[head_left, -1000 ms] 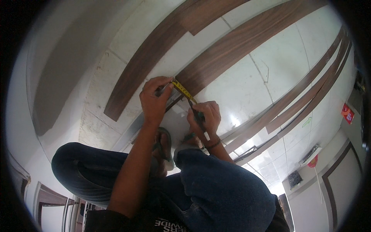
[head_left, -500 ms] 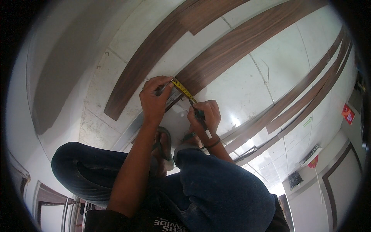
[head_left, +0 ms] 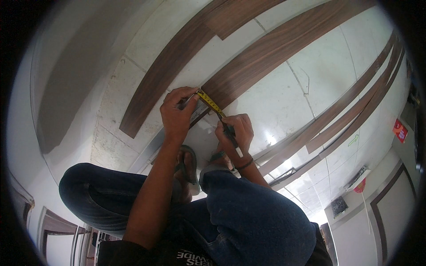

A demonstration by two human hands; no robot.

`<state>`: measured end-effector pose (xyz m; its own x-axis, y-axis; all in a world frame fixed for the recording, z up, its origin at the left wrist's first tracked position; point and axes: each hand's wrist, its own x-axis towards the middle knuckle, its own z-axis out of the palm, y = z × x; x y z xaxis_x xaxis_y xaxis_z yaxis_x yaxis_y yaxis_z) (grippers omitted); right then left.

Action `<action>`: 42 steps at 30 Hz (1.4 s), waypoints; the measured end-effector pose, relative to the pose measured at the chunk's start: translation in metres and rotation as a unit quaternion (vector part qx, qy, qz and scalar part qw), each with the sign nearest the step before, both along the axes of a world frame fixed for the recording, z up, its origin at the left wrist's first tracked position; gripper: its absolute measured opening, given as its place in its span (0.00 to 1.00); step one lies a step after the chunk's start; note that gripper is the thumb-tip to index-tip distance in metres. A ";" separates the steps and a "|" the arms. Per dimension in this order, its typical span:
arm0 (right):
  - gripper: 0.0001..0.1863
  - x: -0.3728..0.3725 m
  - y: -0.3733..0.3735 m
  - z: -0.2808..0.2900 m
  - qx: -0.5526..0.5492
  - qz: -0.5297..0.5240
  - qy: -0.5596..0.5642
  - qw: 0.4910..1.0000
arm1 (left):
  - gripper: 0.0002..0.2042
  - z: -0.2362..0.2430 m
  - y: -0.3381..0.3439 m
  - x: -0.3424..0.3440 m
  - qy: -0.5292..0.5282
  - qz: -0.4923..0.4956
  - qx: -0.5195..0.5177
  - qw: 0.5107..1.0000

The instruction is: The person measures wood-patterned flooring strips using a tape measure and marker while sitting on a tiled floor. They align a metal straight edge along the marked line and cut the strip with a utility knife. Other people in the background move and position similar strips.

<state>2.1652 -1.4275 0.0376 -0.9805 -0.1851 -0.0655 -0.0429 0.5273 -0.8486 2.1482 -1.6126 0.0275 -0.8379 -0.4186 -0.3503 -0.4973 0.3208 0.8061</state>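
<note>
A short length of yellow tape measure (head_left: 210, 103) spans the near end of a dark wood-grain board (head_left: 248, 66) on the tiled floor. My left hand (head_left: 176, 113) is closed on the tape's far-left end, at the board's corner; something silvery shows partly under its fingers. At the tape's other end, my right hand (head_left: 237, 131) is closed round a slim dark pen-like tool with a white end (head_left: 239, 152). This tool's tip meets the tape by the board's edge. Whether the right fingers also grip the tape is hidden.
Another dark wood-grain strip (head_left: 155, 84) lies to the left. Several narrower strips (head_left: 350, 108) stretch along the right. A metal-coloured bar (head_left: 157, 144) lies near my sandalled feet (head_left: 188, 166). A red packet (head_left: 400, 131) is at the far right.
</note>
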 end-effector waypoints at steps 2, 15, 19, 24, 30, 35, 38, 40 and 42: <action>0.12 -0.001 0.000 0.000 0.000 0.001 0.001 1.000 | 0.09 -0.002 -0.001 0.001 0.003 0.001 0.003 1.000; 0.11 -0.001 0.000 0.004 -0.004 0.000 -0.015 1.000 | 0.09 -0.005 -0.001 0.003 0.009 0.002 -0.001 1.000; 0.12 0.000 0.000 0.001 -0.002 -0.005 -0.007 1.000 | 0.09 -0.003 0.000 0.002 0.009 -0.001 -0.010 1.000; 0.13 -0.002 0.001 0.003 -0.001 0.012 -0.006 1.000 | 0.09 -0.003 0.000 0.002 0.007 0.003 -0.012 1.000; 0.12 -0.001 0.000 0.000 -0.005 0.001 0.000 1.000 | 0.09 -0.002 0.000 0.002 0.005 -0.002 -0.018 1.000; 0.12 0.001 0.001 -0.006 -0.014 0.003 0.011 1.000 | 0.09 -0.004 -0.001 0.003 0.008 0.002 -0.011 1.000; 0.12 0.002 0.001 -0.004 -0.016 0.001 0.012 1.000 | 0.09 -0.003 0.000 0.003 0.003 0.003 -0.010 1.000; 0.12 0.001 0.001 -0.003 -0.014 -0.009 0.006 1.000 | 0.09 -0.003 0.000 0.002 0.000 0.001 -0.013 1.000; 0.11 0.000 0.002 -0.003 -0.012 0.000 0.002 1.000 | 0.09 -0.003 0.001 0.001 -0.001 0.000 -0.009 1.000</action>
